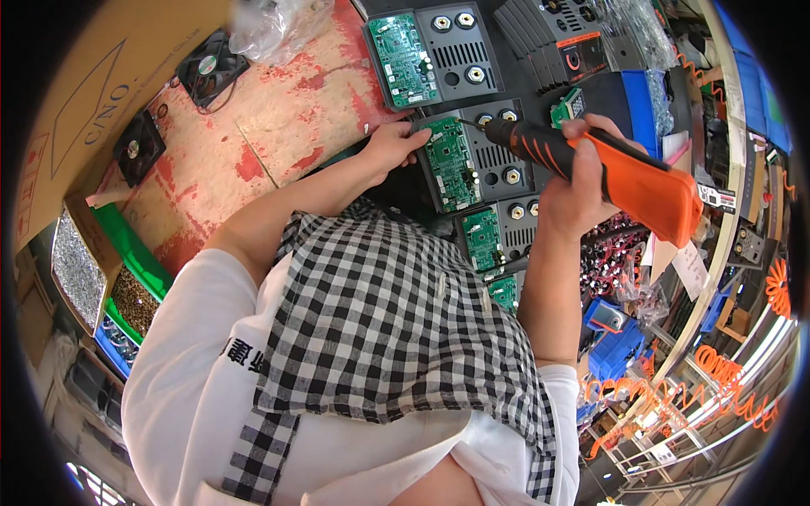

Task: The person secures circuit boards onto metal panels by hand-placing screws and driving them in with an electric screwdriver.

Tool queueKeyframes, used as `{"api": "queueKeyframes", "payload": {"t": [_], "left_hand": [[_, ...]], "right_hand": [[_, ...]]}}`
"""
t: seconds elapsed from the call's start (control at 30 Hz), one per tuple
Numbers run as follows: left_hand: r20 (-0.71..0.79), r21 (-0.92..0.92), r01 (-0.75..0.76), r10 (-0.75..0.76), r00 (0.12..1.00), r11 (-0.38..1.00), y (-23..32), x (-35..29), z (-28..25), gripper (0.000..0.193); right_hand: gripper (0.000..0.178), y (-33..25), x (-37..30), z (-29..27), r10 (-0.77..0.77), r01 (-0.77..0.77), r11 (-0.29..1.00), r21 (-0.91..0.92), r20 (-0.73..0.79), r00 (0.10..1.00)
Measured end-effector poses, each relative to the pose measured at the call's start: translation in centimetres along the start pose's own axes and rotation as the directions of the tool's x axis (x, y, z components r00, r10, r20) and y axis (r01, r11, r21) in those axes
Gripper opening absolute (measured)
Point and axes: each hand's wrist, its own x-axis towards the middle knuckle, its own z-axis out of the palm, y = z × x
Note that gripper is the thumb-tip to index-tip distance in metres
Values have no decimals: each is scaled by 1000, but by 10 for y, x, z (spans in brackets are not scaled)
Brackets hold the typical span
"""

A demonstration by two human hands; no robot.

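Note:
In my right hand is an orange and black power screwdriver, its fingers wrapped round the body. The thin bit points left and reaches the upper edge of a green circuit board. That board lies in a dark grey metal panel with slots and round brass-coloured fittings. My left hand is closed at the panel's left side, fingertips on the board's upper left corner. Whether a screw sits under the bit is too small to tell.
Similar panels with boards stand in a row, one farther, others nearer. Two black fans and a clear plastic bag lie on the worn red surface. A cardboard box rises at left; blue bins stand right.

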Motion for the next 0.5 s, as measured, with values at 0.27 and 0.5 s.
{"api": "queueKeyframes", "payload": {"t": [0.27, 0.5], "left_hand": [[-80, -65, -53, 47, 996, 996, 6, -1, 6, 20], [-112, -61, -83, 76, 991, 995, 14, -17, 7, 21]], "right_hand": [[29, -8, 11, 39, 52, -12, 992, -126, 316, 947], [25, -17, 17, 49, 56, -29, 995, -94, 293, 955]]}}
